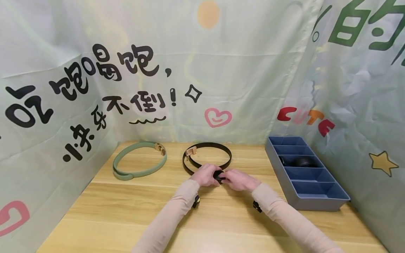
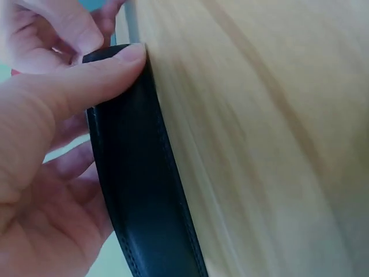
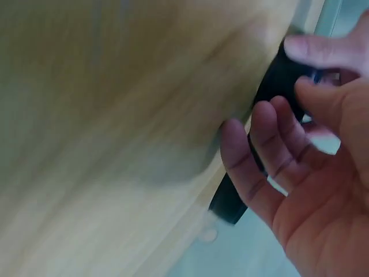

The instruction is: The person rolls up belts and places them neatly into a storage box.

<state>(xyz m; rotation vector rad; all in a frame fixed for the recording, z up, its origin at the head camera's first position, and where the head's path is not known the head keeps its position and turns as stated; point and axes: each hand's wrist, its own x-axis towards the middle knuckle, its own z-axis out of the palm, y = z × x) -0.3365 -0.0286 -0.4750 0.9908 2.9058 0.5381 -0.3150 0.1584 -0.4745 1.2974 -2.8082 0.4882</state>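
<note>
nearest, on the wooden bench [image 1: 218,221], the left hand [image 1: 205,175] pinches a black belt [image 2: 141,167], thumb over its end, fingers behind. the right hand [image 1: 241,179] pinches it too, its other fingers curled. beyond the hands the belt loops back to a gold buckle [image 1: 191,151]. to the right, a blue tray [image 1: 322,205] holds a black coil [image 1: 304,162] in its middle compartment; well left lies a looped green belt [image 1: 143,173]. farthest hangs a printed cloth [image 1: 246,80].

On the tabletop [image 1: 227,225] I watch remotely, one belt [image 1: 148,172] lies left, a second belt [image 1: 210,144] at centre, and a box [image 1: 316,205] to the right, with a strap [image 1: 305,161] in its middle compartment.
</note>
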